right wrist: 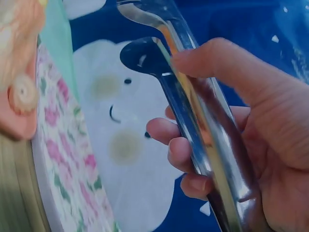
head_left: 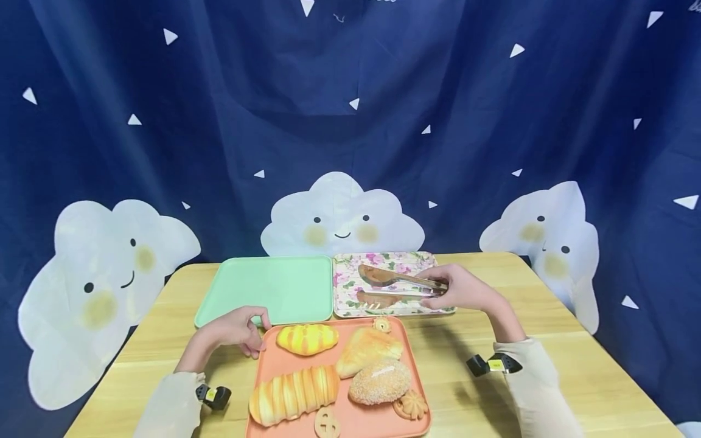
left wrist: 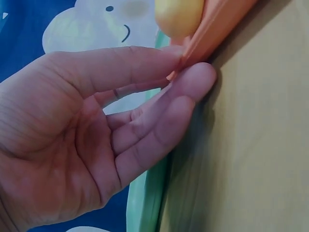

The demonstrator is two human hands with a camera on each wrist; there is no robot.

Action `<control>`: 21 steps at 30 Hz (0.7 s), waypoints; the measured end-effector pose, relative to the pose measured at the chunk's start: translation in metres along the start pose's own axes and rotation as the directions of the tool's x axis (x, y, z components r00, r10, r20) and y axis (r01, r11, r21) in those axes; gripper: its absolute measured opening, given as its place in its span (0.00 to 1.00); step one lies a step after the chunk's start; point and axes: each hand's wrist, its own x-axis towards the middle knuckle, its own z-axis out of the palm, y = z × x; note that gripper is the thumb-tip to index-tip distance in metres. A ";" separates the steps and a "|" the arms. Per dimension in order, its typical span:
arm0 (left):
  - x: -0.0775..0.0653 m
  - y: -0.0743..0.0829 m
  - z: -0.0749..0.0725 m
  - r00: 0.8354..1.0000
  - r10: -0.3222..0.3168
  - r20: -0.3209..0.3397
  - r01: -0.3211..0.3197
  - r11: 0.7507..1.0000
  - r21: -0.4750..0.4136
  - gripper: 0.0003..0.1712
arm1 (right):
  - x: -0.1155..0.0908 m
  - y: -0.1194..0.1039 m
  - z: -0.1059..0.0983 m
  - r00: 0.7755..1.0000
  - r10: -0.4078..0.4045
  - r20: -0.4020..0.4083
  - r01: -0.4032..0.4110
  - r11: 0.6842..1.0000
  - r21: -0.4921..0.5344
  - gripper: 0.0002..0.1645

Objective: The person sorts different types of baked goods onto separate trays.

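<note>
Head view shows both of your hands over a light wooden table [head_left: 454, 395]. Your left hand [head_left: 238, 328] pinches the far left corner of a flat orange-pink tray with rounded corners [head_left: 268, 365]. Left wrist view shows your thumb on top of the rim and a finger under it.

Your right hand [head_left: 465, 287] is curled around a pair of shiny metal tongs [head_left: 378, 277], with your thumb on one arm and your fingers on the other. The tongs' two arms are apart, with nothing between them. They are over a white tray with pink flowers and green leaves [head_left: 350, 267]; I can't tell if their tips touch it. Beside that tray, on its left, sits a pale green tray [head_left: 274, 289].

On the orange-pink tray is a small yellow striped bread [head_left: 306, 339], with a long ridged golden loaf [head_left: 296, 394] nearer to you. A light brown three-sided pastry [head_left: 369, 350] touches a round bread covered in seeds [head_left: 380, 382]. Three small tan cookies [head_left: 413, 406] lie near the tray's edges.
</note>
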 end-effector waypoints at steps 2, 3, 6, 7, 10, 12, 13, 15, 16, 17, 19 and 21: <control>0.001 0.001 -0.001 1.000 0.000 0.008 0.000 1.000 0.002 0.16 | 0.001 -0.006 0.001 1.000 0.002 0.029 -0.002 1.000 0.000 0.20; 0.001 0.001 -0.001 1.000 0.002 0.010 -0.002 1.000 0.002 0.16 | 0.000 -0.008 0.001 0.999 0.003 0.043 -0.003 1.000 -0.004 0.19; 0.000 0.002 -0.001 1.000 0.007 0.012 -0.007 1.000 -0.001 0.16 | -0.001 -0.013 0.001 0.997 -0.002 0.082 0.005 0.999 -0.036 0.18; -0.001 0.002 -0.002 1.000 0.006 0.007 -0.006 1.000 -0.003 0.16 | -0.001 -0.013 0.001 0.996 -0.007 0.090 0.011 0.999 -0.046 0.17; -0.004 0.001 -0.002 1.000 0.016 -0.007 -0.016 1.000 -0.010 0.16 | -0.001 -0.014 0.001 0.994 -0.022 0.109 0.028 0.998 -0.047 0.17; -0.005 0.001 -0.001 1.000 0.022 -0.014 -0.022 1.000 -0.020 0.16 | -0.003 -0.013 0.002 0.990 -0.034 0.139 0.037 0.999 -0.018 0.17; -0.006 0.000 0.000 1.000 0.023 -0.014 -0.023 0.999 -0.027 0.16 | -0.003 -0.013 0.003 0.987 -0.038 0.157 0.039 0.999 -0.001 0.17; -0.006 -0.001 0.001 1.000 0.026 -0.017 -0.027 0.999 -0.036 0.16 | -0.005 -0.012 0.005 0.979 -0.061 0.194 0.054 0.998 0.038 0.18; -0.006 -0.001 0.001 0.999 0.028 -0.017 -0.029 0.999 -0.040 0.16 | -0.006 -0.013 0.006 0.975 -0.075 0.210 0.065 0.996 0.054 0.20; -0.005 -0.002 0.002 0.999 0.028 -0.017 -0.029 0.999 -0.044 0.17 | -0.006 -0.013 0.007 0.970 -0.086 0.228 0.072 0.995 0.065 0.21; -0.005 -0.003 0.002 0.999 0.030 -0.020 -0.031 0.998 -0.045 0.16 | -0.006 -0.014 0.009 0.960 -0.111 0.257 0.095 0.993 0.074 0.22; -0.004 -0.004 0.002 0.999 0.032 -0.025 -0.034 0.998 -0.050 0.16 | -0.005 -0.015 0.010 0.950 -0.116 0.289 0.101 0.993 0.068 0.23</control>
